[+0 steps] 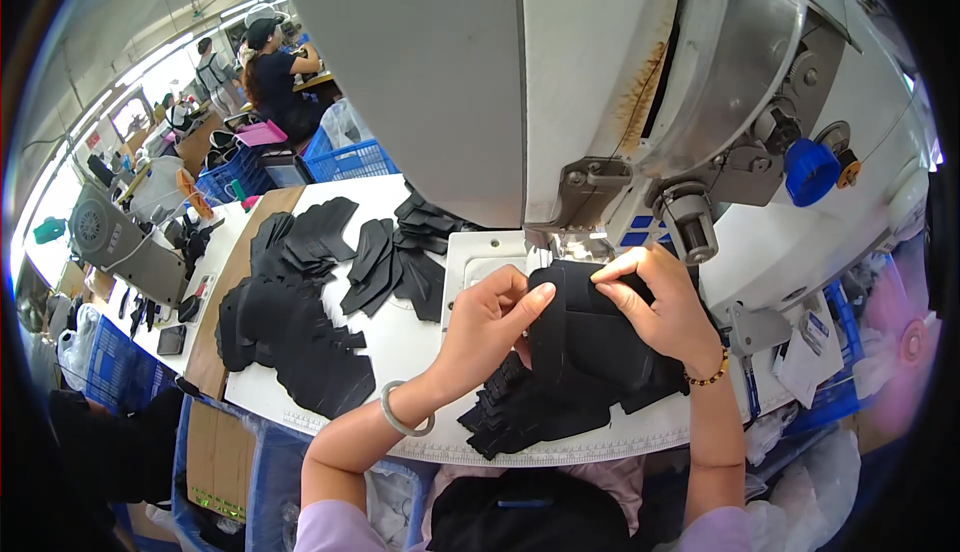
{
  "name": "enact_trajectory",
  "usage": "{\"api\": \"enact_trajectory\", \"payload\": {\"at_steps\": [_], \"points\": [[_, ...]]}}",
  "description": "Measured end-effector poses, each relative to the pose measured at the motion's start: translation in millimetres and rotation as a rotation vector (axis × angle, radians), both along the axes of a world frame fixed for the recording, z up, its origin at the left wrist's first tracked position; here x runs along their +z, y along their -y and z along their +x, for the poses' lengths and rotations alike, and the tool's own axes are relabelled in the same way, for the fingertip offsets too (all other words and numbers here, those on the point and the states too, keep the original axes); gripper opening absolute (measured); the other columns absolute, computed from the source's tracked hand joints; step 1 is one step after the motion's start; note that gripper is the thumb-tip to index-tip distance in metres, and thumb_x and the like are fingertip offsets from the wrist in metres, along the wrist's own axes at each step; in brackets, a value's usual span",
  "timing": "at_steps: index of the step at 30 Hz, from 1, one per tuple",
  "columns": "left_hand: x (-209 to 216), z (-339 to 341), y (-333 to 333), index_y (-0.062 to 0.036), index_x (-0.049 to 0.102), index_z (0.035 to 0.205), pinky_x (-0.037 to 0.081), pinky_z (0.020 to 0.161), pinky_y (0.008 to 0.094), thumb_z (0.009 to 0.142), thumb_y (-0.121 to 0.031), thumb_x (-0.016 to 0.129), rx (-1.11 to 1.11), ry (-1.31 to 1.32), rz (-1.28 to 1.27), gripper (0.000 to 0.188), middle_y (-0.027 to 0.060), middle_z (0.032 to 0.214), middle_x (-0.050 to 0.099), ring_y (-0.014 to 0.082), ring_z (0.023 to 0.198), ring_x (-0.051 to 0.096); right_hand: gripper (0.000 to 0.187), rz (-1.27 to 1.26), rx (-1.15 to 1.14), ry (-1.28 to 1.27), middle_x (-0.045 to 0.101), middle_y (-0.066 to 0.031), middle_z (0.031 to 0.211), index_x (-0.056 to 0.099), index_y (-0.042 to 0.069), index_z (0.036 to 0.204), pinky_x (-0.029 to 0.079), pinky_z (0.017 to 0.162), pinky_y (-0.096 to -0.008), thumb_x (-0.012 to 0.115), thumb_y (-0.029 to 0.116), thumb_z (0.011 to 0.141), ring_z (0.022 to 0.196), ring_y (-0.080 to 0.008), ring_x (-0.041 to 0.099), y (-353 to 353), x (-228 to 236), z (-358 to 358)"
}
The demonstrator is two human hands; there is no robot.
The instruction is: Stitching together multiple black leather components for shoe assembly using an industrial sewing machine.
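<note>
Far left: a grey boxy machine unit with a round vented cover [120, 237] stood on a white bench; a blue plastic lattice crate [115, 364] sat below it.
Back left: a seated co-worker in dark clothing [275, 77] faced another table, near a second blue plastic crate [350, 160].
Left table: heaps of flat black cut pieces [295, 337] overlapped on the curved white tabletop [392, 347], whose left side bordered a brown wooden strip [230, 297].
Left hand: the bare left hand [485, 322], a pale round bangle [407, 410] on its wrist, was clamped on the left edge of the work, thumb in front and fingers partly hidden behind.
Work: a black sheet-like panel with a straight band [595, 347] lay between the hands, just in front of the needle area of a large pale sewing machine [590, 72]; a fanned black stack [505, 417] lay at its lower left.
Right hand: thumb and index of the bare right hand [665, 307] were pinched together on the panel's upper part; a dark beaded bracelet [708, 372] circled the wrist.
Right: a blue knob [810, 172] projected from the machine; a pink-bladed fan [905, 337] showed blurred beyond.
</note>
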State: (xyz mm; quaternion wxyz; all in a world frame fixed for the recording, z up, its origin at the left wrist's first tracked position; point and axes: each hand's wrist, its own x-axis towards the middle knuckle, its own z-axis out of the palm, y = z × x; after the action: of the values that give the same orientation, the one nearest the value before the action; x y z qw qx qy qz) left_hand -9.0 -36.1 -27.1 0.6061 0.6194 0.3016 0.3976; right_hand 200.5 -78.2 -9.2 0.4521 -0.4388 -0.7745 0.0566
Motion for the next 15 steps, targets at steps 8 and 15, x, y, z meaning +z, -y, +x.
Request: {"api": "enact_trajectory", "payload": {"at_steps": [8,15], "points": [[8.4,3.2,-7.7,0.0038,0.051,0.090,0.045,0.038,0.0223,0.090,-0.019,0.057,-0.061,0.009,-0.002,0.024,0.0049,0.069,0.055,0.0088,0.054,0.055,0.012,-0.108,-0.027,-0.056,0.065,-0.0047,0.084,0.066,0.005,0.088,0.043,0.069,-0.0277,0.069,0.012,0.079,0.074,-0.0169,0.056,0.1,1.7,2.3],[8.5,3.4,-12.2,0.0044,0.049,0.090,0.046,0.038,0.0221,0.091,-0.018,0.056,-0.110,0.075,-0.072,0.023,0.0056,0.072,0.057,0.0094,0.053,0.056,0.011,-0.181,-0.007,-0.115,0.067,-0.0063,0.084,0.067,0.004,0.088,0.045,0.068,-0.0265,0.068,0.010,0.079,0.073,-0.0150,0.060,-0.7,2.5,2.2]]}}
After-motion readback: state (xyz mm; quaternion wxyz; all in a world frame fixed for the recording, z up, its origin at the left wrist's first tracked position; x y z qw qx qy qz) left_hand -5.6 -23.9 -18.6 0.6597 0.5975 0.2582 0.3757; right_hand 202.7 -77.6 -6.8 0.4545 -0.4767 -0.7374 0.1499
